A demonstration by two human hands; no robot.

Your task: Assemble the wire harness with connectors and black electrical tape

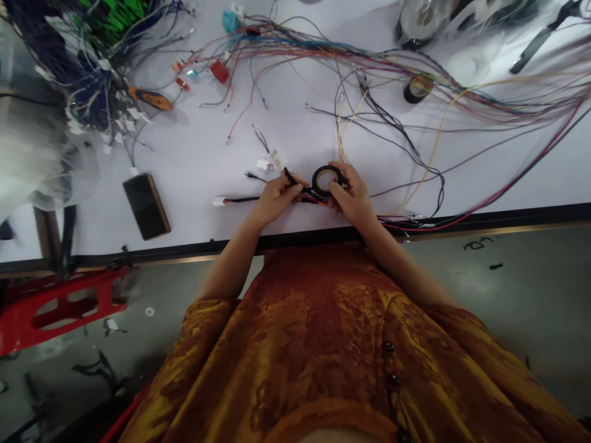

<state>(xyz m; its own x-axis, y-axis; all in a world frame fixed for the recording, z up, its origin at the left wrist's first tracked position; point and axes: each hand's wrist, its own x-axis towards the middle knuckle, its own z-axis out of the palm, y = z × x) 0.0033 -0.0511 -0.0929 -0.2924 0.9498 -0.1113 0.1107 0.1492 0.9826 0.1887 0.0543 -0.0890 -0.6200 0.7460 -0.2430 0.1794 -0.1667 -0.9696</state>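
Near the front edge of the white table, my left hand (278, 195) pinches a wire harness (309, 193) of black and red wires. White connectors (276, 161) hang off its upper branch, and another white connector (218, 202) ends a black-sleeved branch to the left. My right hand (353, 194) grips a roll of black electrical tape (316, 179) between thumb and fingers. The roll stands right against the wires, just right of my left fingers. Whether the tape's loose end is stuck to the wires I cannot make out.
Long loose wires (300, 44) run across the back to the right. A phone (146, 206) lies at left, below an orange-handled tool (151, 98) and a blue wire bundle (92, 92). A second tape roll (418, 88) sits at back right. The table's dark edge (462, 223) runs before me.
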